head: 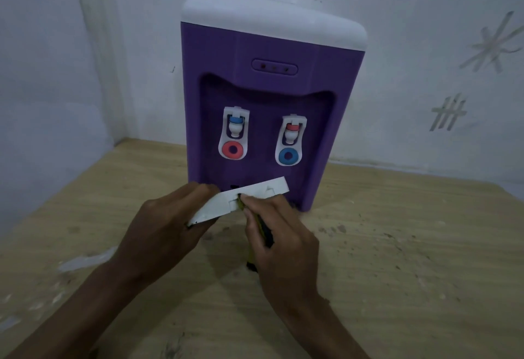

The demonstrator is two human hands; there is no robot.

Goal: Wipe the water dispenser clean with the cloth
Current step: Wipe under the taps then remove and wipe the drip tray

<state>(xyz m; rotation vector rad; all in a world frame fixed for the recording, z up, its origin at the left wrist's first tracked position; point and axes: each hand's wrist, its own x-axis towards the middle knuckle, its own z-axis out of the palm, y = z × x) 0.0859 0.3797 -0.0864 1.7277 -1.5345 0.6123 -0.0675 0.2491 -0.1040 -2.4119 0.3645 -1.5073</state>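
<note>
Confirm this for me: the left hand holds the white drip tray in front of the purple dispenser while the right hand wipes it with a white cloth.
Not quite: the cloth is dark with yellow-green, not white, as the head view shows. The rest stands: the left hand holds the white drip tray in front of the purple dispenser while the right hand wipes it.

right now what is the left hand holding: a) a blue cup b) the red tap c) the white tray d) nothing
c: the left hand grips the white tray in front of the purple water dispenser, while the right hand presses a dark cloth against it.
</note>
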